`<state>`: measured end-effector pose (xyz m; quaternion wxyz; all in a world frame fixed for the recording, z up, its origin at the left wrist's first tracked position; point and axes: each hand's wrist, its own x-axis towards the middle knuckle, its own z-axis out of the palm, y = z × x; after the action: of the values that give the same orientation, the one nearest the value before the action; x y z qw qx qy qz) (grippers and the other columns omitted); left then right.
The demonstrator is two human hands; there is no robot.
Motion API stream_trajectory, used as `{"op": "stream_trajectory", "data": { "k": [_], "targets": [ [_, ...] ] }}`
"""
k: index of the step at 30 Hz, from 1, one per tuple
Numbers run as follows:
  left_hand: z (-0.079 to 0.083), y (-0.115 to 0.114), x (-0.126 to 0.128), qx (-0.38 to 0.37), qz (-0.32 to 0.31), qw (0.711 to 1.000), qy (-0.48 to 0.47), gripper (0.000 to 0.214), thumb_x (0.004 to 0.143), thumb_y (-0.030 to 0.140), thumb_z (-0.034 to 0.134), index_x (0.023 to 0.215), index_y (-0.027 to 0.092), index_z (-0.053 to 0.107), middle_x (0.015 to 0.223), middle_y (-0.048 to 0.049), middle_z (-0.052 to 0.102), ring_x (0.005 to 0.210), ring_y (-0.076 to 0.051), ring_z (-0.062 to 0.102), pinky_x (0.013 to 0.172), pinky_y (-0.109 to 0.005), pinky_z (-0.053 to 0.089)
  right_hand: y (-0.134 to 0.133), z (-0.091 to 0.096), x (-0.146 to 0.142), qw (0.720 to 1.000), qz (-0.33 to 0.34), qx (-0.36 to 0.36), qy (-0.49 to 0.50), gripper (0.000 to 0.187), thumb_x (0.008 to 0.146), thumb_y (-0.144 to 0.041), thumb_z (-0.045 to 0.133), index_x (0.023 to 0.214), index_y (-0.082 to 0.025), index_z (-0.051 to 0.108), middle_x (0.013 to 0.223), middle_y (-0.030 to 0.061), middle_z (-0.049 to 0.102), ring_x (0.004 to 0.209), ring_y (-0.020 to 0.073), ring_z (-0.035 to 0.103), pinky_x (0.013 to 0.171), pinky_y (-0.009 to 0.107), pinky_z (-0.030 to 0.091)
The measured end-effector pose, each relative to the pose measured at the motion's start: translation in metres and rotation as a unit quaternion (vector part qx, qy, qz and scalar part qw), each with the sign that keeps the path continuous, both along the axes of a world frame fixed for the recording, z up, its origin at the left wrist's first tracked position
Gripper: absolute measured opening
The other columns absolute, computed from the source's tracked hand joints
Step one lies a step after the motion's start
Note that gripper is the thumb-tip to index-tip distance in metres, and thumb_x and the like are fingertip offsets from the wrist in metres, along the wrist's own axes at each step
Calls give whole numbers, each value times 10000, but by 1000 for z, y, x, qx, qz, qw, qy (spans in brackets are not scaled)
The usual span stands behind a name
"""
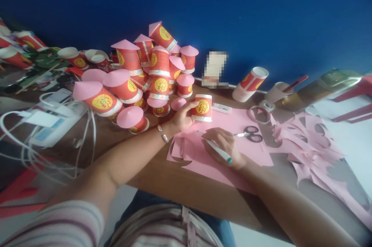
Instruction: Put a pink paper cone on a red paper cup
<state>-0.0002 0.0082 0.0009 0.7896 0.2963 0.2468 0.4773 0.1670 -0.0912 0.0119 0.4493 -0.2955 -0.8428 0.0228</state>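
Observation:
My left hand [183, 118] is closed on a red paper cup [202, 108] with a yellow round emblem, held just above the pink paper [232, 169]. In my right hand [223, 142] is a white marker pen [218, 151] with a green end, its tip pointing up and left toward the cup. Black-handled scissors [253, 134] lie on the pink sheets to the right of that hand. A small pink paper cone [178, 103] rests behind my left hand.
Red cups with pink cone roofs [124, 55] are piled at the left back. White cables and a power strip [54, 119] lie left. Pink paper scraps [310, 146], a tape roll [258, 115] and stacked cups [251, 82] are right. A blue wall [261, 14] stands behind.

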Motion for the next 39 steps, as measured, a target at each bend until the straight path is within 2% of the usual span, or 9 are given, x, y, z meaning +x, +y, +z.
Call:
{"op": "stream_trajectory", "data": {
  "k": [6, 10, 14, 18, 22, 25, 29, 34, 39],
  "targets": [
    [7, -1, -4, -9, -65, 998, -2, 432, 865, 448, 685, 1185, 157, 674, 1141, -137, 743, 1035, -323, 708, 851, -481, 569, -1, -2, 0, 1000, 1, -7, 10, 198, 934, -91, 613, 1084, -216, 643, 803, 30, 717, 657, 147, 678, 612, 268, 561],
    [5, -4, -4, 21, -81, 996, -1, 526, 806, 516, 751, 1175, 147, 679, 1139, -157, 752, 1117, -354, 702, 931, -491, 549, -2, 4, 2, 999, -19, -10, 29, 204, 934, -113, 624, 1112, -212, 625, 840, 45, 742, 676, 159, 700, 633, 275, 570],
    [5, -7, -3, 25, -77, 997, 10, 533, 707, 438, 851, 1125, 150, 690, 1023, -127, 770, 1107, -339, 702, 959, -480, 537, -3, 8, 3, 998, -44, -15, 46, 226, 935, -131, 626, 1144, -210, 596, 837, 44, 737, 674, 164, 707, 618, 270, 569],
    [8, -10, -2, 29, -67, 997, 6, 450, 715, 362, 831, 1090, 151, 702, 954, -91, 765, 1068, -304, 704, 962, -457, 530, -3, 8, 4, 997, -58, -2, 47, 197, 941, -137, 612, 1117, -223, 594, 800, 23, 729, 615, 150, 686, 582, 257, 554],
    [6, -8, -2, 15, -79, 997, -4, 334, 756, 329, 773, 1036, 157, 719, 989, -85, 760, 1070, -279, 699, 954, -418, 523, -3, 10, 4, 998, -47, -1, 46, 180, 944, -122, 611, 1094, -222, 604, 834, 35, 739, 662, 150, 705, 615, 256, 569],
    [3, -5, -3, 5, -83, 997, -1, 352, 745, 305, 754, 1060, 151, 720, 1042, -95, 761, 1079, -267, 692, 952, -397, 517, -3, 12, 4, 998, -26, -11, 47, 146, 941, -117, 611, 1056, -207, 618, 841, 46, 729, 698, 156, 710, 623, 262, 572],
    [1, -3, -4, 2, -84, 996, -5, 421, 727, 289, 733, 1116, 130, 716, 1075, -113, 766, 1112, -281, 684, 974, -404, 510, -5, 15, 4, 999, -25, -21, 35, 109, 943, -124, 600, 1014, -205, 621, 824, 43, 720, 693, 150, 704, 617, 258, 565],
    [3, -4, -6, -11, -92, 996, -14, 375, 747, 302, 726, 1079, 128, 708, 1081, -130, 767, 1138, -325, 679, 981, -466, 520, -6, 16, 2, 997, -59, -22, 46, 99, 939, -138, 621, 988, -222, 605, 789, 18, 726, 638, 138, 701, 578, 236, 549],
    [4, -5, -5, -20, -92, 995, -14, 390, 769, 365, 747, 1083, 138, 710, 1045, -127, 767, 1093, -323, 691, 937, -467, 537, -7, 18, 3, 992, -80, -63, 73, 62, 941, -187, 631, 958, -231, 592, 775, 14, 715, 639, 155, 701, 572, 252, 557]
  ]
}}
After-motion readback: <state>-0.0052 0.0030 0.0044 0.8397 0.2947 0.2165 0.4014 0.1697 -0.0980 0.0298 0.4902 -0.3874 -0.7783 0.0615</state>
